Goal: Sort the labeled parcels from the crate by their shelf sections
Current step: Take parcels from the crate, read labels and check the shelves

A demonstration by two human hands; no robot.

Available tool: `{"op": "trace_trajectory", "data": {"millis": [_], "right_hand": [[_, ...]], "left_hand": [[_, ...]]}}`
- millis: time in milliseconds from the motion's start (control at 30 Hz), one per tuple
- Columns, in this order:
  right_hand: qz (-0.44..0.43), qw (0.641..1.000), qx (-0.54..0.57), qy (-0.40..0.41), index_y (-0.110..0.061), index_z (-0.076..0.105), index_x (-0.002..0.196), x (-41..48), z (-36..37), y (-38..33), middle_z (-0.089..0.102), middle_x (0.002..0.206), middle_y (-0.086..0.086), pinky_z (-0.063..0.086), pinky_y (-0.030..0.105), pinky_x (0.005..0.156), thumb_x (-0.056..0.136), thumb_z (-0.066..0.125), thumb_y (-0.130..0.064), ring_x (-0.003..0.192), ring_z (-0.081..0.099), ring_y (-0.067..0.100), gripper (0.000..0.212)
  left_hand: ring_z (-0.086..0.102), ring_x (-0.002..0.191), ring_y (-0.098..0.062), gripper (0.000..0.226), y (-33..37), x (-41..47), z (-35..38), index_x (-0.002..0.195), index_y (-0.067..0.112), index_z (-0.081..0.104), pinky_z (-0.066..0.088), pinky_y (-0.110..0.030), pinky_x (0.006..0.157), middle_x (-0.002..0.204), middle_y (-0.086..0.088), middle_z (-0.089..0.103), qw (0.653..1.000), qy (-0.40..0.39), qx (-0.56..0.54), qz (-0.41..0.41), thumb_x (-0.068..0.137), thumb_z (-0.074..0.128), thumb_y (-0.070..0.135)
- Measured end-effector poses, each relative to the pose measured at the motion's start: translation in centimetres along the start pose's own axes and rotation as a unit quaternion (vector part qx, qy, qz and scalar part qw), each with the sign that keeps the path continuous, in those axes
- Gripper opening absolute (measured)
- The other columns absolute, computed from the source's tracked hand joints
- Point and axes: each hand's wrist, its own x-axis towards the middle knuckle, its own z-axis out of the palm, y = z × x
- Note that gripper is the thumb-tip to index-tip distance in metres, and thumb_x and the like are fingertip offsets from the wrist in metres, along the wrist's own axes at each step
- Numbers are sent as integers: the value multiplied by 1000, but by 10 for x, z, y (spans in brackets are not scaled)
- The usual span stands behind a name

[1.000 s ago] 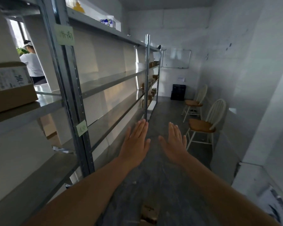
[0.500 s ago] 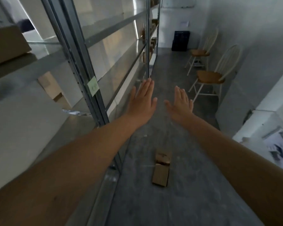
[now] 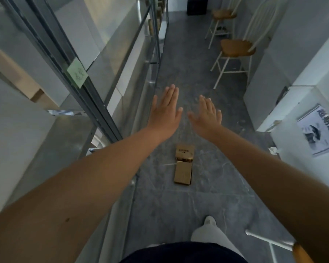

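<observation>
Two hands are out in front of you, left hand [image 3: 164,112] and right hand [image 3: 206,115]. Both are palm-down, fingers straight and close together, thumbs spread, gripping nothing. They sit side by side with a gap between the thumbs, above the grey floor [image 3: 207,196].

Small cardboard parcel [image 3: 184,164]: lies on the floor, below and between your wrists, touching neither. One flap is folded out flat toward you. Its label is not legible.

Metal shelf rack [image 3: 101,118] runs along your left. A green sticky label [image 3: 77,74] is on its upright, writing blurred. Brown carton [image 3: 17,78] sits on a lower shelf, far left. More brown parcels [image 3: 152,25] are on the far shelves, too small to read.

Black crate [image 3: 197,5] is at the aisle's far end, cut by the top edge. Wooden-seated white chair [image 3: 235,47] stands by the right wall.
</observation>
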Motion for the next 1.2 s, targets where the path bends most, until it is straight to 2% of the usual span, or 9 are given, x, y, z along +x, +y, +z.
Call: {"op": "trace_trajectory", "data": {"millis": [400,533,733,933,1200], "right_hand": [[-24,998,47,-40,-16,0,156,73,-25,76,-1,164,2,-6,48,119,100,40,-40,150,-8,15,73],[-35,995,35,-82,-17,-2,157,85,-24,98,-4,165,1,-7,47,119,102,37,-41,150,-10,14,72],[-40,994,49,-88,-18,0,157,113,-29,121,-3,165,1,-8,47,118,101,39,-40,150,-8,15,72],[-15,994,38,-106,-17,1,157,134,-18,127,-1,165,1,-6,48,119,101,38,-41,150,-7,15,71],[6,995,19,-100,-18,1,157,167,2,99,0,165,0,-6,47,119,101,39,-42,150,-7,15,72]], "left_hand": [[-12,151,-12,62,46,58,41,157,15,-3,-1,-46,123,165,1,-10,997,-9,14,-69,106,26,35],[-12,151,-12,62,58,70,61,157,15,-3,-2,-46,123,165,1,-10,996,-15,10,-87,106,26,35],[-9,151,-12,62,65,85,77,157,15,-2,-4,-45,123,165,0,-7,992,-18,11,-124,106,27,34],[-11,151,-12,61,50,95,89,157,15,-6,-7,-44,123,165,1,-10,990,-37,1,-135,106,24,34],[-11,151,-14,61,3,127,99,157,14,-3,-7,-43,123,165,0,-9,990,-33,-20,-133,106,25,34]]}}
